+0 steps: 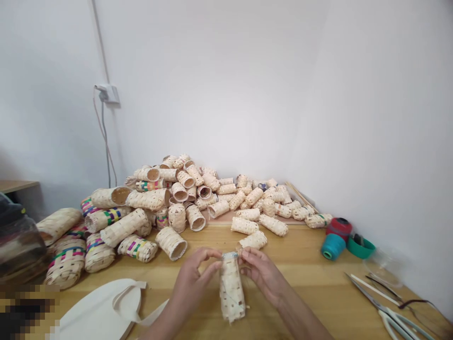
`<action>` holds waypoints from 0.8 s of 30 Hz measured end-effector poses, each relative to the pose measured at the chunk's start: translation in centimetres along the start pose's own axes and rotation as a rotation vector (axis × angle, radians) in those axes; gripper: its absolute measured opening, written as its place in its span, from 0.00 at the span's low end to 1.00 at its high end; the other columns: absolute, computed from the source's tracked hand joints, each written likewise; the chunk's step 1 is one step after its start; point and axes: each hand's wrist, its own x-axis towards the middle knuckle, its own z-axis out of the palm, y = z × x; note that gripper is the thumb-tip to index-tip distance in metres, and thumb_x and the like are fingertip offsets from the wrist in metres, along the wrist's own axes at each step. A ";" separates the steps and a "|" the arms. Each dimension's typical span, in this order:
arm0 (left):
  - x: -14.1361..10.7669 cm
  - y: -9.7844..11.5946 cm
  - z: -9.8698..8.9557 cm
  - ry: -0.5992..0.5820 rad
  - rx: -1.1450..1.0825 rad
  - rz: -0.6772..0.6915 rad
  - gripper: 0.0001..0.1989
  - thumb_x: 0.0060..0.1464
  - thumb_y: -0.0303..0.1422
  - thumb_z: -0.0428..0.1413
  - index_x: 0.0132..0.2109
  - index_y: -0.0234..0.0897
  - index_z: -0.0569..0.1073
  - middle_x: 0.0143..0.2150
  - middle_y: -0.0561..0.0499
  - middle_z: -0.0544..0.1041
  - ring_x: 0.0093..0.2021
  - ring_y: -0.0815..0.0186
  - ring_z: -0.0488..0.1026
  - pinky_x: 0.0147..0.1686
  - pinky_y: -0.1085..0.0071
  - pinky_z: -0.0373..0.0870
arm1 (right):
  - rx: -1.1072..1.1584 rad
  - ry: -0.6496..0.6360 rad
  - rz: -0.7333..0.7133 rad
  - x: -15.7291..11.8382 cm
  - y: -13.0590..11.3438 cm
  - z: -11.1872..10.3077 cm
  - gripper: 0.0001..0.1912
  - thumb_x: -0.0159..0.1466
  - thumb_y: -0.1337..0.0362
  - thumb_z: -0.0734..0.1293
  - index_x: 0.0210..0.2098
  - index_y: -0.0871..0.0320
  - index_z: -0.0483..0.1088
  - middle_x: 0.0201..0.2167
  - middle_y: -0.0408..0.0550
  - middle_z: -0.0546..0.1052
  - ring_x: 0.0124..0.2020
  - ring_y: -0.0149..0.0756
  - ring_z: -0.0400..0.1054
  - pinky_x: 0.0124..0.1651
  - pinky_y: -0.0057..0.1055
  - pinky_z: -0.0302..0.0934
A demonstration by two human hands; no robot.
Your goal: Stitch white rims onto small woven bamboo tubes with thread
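A small pale woven-strip tube stands nearly upright, low in the middle of the head view. Bluish thread shows along its top rim, and a thin strand crosses its side. My left hand pinches the rim's left corner between thumb and fingers. At the right corner, the fingers of my right hand are closed against the rim; whether a thread or needle is also between them is too small to tell. Just behind the rim lies another woven tube.
A large pile of woven tubes covers the table's back. Left are a white oval sheet and a pale band. Scissors, glasses, a teal thread spool, a red spool and a green bowl lie right.
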 end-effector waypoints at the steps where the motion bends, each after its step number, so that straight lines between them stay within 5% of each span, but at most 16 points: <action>1: 0.2 0.2 0.4 -0.006 0.056 0.044 0.06 0.51 0.33 0.57 0.36 0.39 0.77 0.40 0.47 0.80 0.44 0.56 0.74 0.47 0.62 0.67 | -0.008 0.001 -0.001 -0.1 -0.1 0.1 0.14 0.53 0.57 0.76 0.25 0.60 0.71 0.26 0.42 0.72 0.29 0.30 0.64 0.34 0.26 0.59; 10: 0.8 0.7 3.5 -0.005 0.381 0.075 0.03 0.49 0.30 0.60 0.32 0.37 0.73 0.32 0.50 0.77 0.36 0.59 0.72 0.37 0.66 0.65 | -0.030 -0.011 -0.018 -0.7 0.1 0.8 0.16 0.51 0.55 0.76 0.25 0.60 0.70 0.26 0.42 0.72 0.29 0.30 0.65 0.34 0.27 0.59; 19: 0.7 1.2 3.1 -0.047 0.177 -0.012 0.04 0.51 0.27 0.55 0.33 0.37 0.75 0.31 0.50 0.80 0.33 0.62 0.75 0.35 0.70 0.67 | -0.011 0.011 -0.053 -1.1 -0.4 1.3 0.16 0.50 0.55 0.77 0.24 0.60 0.71 0.25 0.42 0.71 0.28 0.30 0.63 0.34 0.26 0.59; 24: 0.5 1.1 3.0 -0.038 0.242 0.024 0.06 0.52 0.29 0.55 0.31 0.37 0.77 0.30 0.49 0.80 0.32 0.61 0.75 0.34 0.70 0.66 | -0.002 0.027 -0.071 -1.4 -0.2 1.3 0.16 0.50 0.55 0.77 0.24 0.59 0.72 0.24 0.42 0.70 0.28 0.30 0.63 0.34 0.27 0.59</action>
